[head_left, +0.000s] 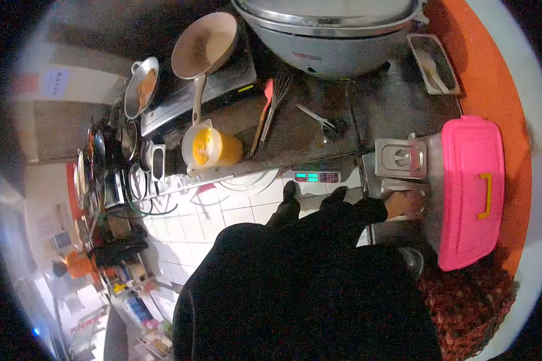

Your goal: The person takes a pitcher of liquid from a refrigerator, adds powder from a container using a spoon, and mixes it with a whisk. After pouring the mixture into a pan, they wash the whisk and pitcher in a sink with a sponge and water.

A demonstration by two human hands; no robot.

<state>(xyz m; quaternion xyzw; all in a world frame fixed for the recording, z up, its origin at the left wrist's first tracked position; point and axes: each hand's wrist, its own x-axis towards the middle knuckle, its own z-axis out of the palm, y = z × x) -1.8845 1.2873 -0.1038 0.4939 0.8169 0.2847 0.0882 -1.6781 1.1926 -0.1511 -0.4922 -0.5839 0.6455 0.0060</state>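
My right hand [398, 204] reaches out from a black sleeve to a small stainless steel pan [396, 185] at the right. Its fingers lie over the pan in shadow, and I cannot tell whether they grip anything. Just above it in the view sits another steel pan under a lid [401, 159] with a recessed handle. The pink plastic lid [471, 192] of a large box, with a yellow handle, is right beside the hand. My left hand is out of view.
A jug of orange-yellow liquid [227, 149] stands at the counter edge, near a whisk [276, 108], a red spatula [264, 114] and scissors [317, 115]. Behind are a frying pan [205, 45] and a big grey pot [337, 51]. Below the edge a digital scale [317, 177] shows lit numbers.
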